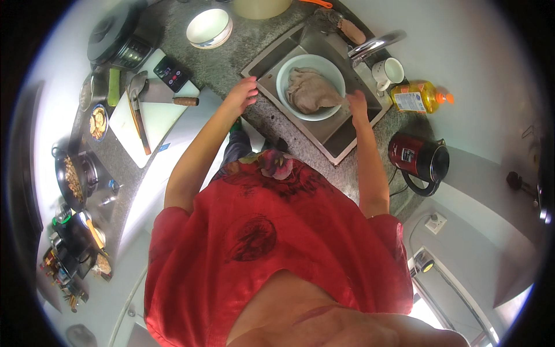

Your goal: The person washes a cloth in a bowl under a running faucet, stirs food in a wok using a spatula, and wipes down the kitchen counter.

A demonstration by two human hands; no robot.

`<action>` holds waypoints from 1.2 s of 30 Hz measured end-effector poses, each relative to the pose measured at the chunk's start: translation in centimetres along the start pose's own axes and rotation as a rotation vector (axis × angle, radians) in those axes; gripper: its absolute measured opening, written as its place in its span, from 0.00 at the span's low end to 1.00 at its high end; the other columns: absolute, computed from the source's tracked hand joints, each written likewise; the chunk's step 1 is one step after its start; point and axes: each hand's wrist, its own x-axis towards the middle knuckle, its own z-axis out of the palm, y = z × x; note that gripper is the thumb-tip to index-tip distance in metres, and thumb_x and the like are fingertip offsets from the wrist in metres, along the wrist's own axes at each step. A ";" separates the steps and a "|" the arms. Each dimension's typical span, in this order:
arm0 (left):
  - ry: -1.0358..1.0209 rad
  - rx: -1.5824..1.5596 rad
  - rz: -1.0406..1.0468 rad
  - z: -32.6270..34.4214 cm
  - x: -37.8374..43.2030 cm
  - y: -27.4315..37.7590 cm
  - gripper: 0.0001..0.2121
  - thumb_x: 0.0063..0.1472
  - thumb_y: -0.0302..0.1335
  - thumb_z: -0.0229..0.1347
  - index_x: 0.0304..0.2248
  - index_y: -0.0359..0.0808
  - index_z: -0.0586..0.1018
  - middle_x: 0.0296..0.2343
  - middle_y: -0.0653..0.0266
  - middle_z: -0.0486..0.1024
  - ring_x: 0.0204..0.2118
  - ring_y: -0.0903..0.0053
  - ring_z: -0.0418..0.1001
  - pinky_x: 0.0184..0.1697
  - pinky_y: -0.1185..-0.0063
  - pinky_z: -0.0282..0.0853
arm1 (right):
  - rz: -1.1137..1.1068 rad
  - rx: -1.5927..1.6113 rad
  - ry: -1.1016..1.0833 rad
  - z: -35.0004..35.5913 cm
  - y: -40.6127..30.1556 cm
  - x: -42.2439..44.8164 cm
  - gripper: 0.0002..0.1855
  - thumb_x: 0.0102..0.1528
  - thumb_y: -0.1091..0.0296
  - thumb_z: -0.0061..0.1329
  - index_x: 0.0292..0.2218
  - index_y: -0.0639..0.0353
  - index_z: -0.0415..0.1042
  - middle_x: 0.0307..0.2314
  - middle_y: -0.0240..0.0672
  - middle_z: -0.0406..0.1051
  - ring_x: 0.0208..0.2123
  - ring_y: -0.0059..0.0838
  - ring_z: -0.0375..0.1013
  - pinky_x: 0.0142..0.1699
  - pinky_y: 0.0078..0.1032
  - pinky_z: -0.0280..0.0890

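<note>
A pale blue bowl (284,102) stands in the stainless-steel sink (329,143). In it lies a limp, folded greyish-brown piece (310,89); whether it is cloth or meat I cannot tell. My left hand (243,96) hovers by the sink's left rim, fingers apart and holding nothing, clear of the bowl. Just off the bowl's right side is my right hand (358,107), blurred. One tip of the piece reaches over the rim towards its fingers, and it is unclear whether they grip it.
Behind the sink rise a faucet (373,45), a mug (388,71) and a bottle of yellow liquid (414,97). A red electric kettle (412,158) stands at right. Leftward are stacked bowls (210,28), a phone (171,73), a cleaver (158,92) on a white cutting board (167,115), and a wok (69,178) holding food.
</note>
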 end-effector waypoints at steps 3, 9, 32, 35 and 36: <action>-0.051 -0.153 -0.059 -2.5 -1.1 -0.9 0.19 0.55 0.32 0.50 0.47 0.40 0.68 0.41 0.64 0.71 0.43 0.72 0.69 0.43 0.73 0.65 | -0.305 -0.005 0.135 -0.1 -1.2 2.7 0.22 0.49 0.65 0.46 0.46 0.64 0.64 0.37 0.41 0.70 0.37 0.33 0.70 0.40 0.27 0.64; -0.101 -0.311 -0.006 -5.2 -6.6 -0.7 0.15 0.57 0.28 0.46 0.45 0.37 0.69 0.38 0.59 0.74 0.37 0.73 0.74 0.41 0.75 0.69 | -0.675 -0.629 0.056 2.1 -8.5 10.3 0.14 0.51 0.68 0.46 0.39 0.65 0.68 0.32 0.43 0.69 0.35 0.30 0.68 0.39 0.28 0.64; 0.176 -0.581 0.086 -13.8 -16.7 -5.9 0.11 0.58 0.28 0.44 0.41 0.37 0.69 0.33 0.63 0.73 0.33 0.76 0.71 0.38 0.78 0.67 | -0.854 -0.540 0.290 9.4 -9.3 3.7 0.21 0.46 0.79 0.45 0.44 0.71 0.63 0.41 0.52 0.65 0.44 0.48 0.65 0.50 0.35 0.58; 0.225 -0.590 0.141 -16.3 -17.5 -5.9 0.11 0.59 0.27 0.43 0.41 0.39 0.70 0.32 0.65 0.73 0.32 0.78 0.72 0.36 0.78 0.67 | -0.923 -0.324 0.236 10.8 -9.3 0.5 0.18 0.50 0.78 0.43 0.44 0.72 0.63 0.41 0.50 0.65 0.45 0.44 0.65 0.52 0.34 0.57; 0.224 -0.592 0.164 -17.2 -17.5 -5.1 0.11 0.59 0.27 0.43 0.41 0.39 0.70 0.31 0.65 0.74 0.31 0.78 0.72 0.35 0.78 0.68 | -0.831 -0.156 0.147 10.7 -7.6 1.1 0.17 0.51 0.77 0.42 0.44 0.72 0.63 0.41 0.49 0.66 0.45 0.42 0.65 0.52 0.34 0.58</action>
